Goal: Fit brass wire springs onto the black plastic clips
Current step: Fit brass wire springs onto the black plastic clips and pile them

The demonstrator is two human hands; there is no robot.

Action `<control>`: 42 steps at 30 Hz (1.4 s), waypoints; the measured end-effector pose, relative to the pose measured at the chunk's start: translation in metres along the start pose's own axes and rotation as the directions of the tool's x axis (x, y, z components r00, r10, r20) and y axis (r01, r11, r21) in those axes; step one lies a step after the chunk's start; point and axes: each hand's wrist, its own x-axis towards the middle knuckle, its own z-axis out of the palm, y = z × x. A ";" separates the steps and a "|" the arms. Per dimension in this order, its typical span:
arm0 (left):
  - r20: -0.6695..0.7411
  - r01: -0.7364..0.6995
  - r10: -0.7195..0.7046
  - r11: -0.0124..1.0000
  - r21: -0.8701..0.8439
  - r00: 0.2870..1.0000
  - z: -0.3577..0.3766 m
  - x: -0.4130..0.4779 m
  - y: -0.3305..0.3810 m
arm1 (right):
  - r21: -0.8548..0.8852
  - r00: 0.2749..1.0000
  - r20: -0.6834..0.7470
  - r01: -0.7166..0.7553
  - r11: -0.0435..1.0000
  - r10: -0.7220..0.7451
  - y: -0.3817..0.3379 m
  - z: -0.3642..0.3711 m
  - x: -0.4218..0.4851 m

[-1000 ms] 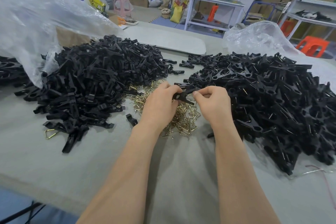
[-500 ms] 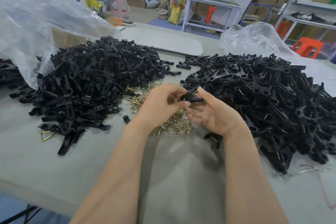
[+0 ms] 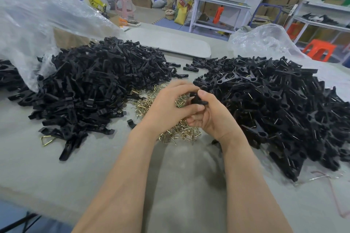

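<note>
Both hands meet over a heap of brass wire springs (image 3: pixel 181 132) at the table's middle. My left hand (image 3: pixel 168 106) and my right hand (image 3: pixel 212 117) together grip one black plastic clip (image 3: pixel 198 99), fingers curled round it. The clip is mostly hidden between the fingertips. I cannot see whether a spring sits on it. A large pile of black clip parts (image 3: pixel 91 89) lies to the left. A second pile of black clips (image 3: pixel 280 104), with wire showing on many, lies to the right.
Clear plastic bags (image 3: pixel 37 15) drape over the left pile and behind the right one (image 3: pixel 261 41). A loose brass spring (image 3: pixel 47 140) lies front left. The grey table (image 3: pixel 180 185) has bare surface toward me. Shelving, stools and cartons stand beyond.
My right hand has turned palm-up and shifted under the clip, and both hands have closed tighter around it. The piles have not moved.
</note>
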 end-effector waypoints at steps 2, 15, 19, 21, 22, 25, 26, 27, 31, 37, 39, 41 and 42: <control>0.016 0.012 -0.012 1.000 -0.023 1.000 -0.001 0.000 -0.001 | 0.004 1.000 0.006 -0.004 1.000 0.004 0.002 0.000 0.001; 0.052 0.136 -0.131 0.984 -0.115 0.990 -0.003 0.001 -0.008 | -0.053 0.998 0.015 -0.059 0.997 0.060 -0.004 -0.002 -0.004; 0.143 0.134 -0.152 0.983 0.126 0.978 0.001 -0.001 -0.010 | -0.385 0.989 -0.143 -0.024 0.923 -0.034 -0.013 -0.006 -0.009; 0.123 0.173 -0.183 0.981 0.092 0.975 0.001 0.000 -0.008 | -0.315 0.912 -0.345 0.108 0.943 -0.220 -0.018 -0.005 -0.007; 0.038 0.196 -0.197 0.980 0.034 0.980 -0.001 0.002 -0.006 | -0.118 0.838 -0.477 0.239 0.964 -0.266 -0.024 -0.008 -0.007; -0.422 0.174 -0.264 0.955 -0.239 0.867 -0.012 0.005 0.000 | 0.384 0.774 -0.585 0.529 0.757 -0.244 -0.044 -0.011 -0.013; -0.552 0.121 -0.289 0.940 -0.320 0.782 -0.015 0.006 0.002 | 0.332 0.802 -0.550 0.465 0.821 -0.232 -0.047 -0.005 -0.012; -0.650 0.055 -0.299 0.928 -0.368 0.699 -0.019 0.005 0.004 | 0.148 0.830 -0.506 0.351 0.925 -0.234 -0.044 0.006 -0.010; -0.818 -0.148 -0.213 0.929 -0.339 0.535 -0.031 0.005 0.012 | -0.811 0.945 0.018 0.205 0.548 -0.327 -0.002 0.068 0.004; -0.843 -0.124 -0.249 0.931 -0.345 0.476 -0.035 0.004 0.006 | -0.943 0.931 0.327 0.309 -0.126 -0.162 0.038 0.104 0.014; -0.834 -0.101 -0.270 0.928 -0.358 0.481 -0.034 0.005 0.003 | -0.921 0.936 0.203 0.282 0.269 -0.287 0.032 0.099 0.012; -0.798 -0.015 -0.281 0.940 -0.341 0.534 -0.031 0.007 -0.001 | -0.784 0.919 -0.035 0.218 0.581 -0.393 0.019 0.085 0.014; -0.736 0.057 -0.315 0.934 -0.353 0.600 -0.028 0.007 -0.003 | -0.733 0.886 -0.147 0.201 0.649 -0.440 0.012 0.077 0.014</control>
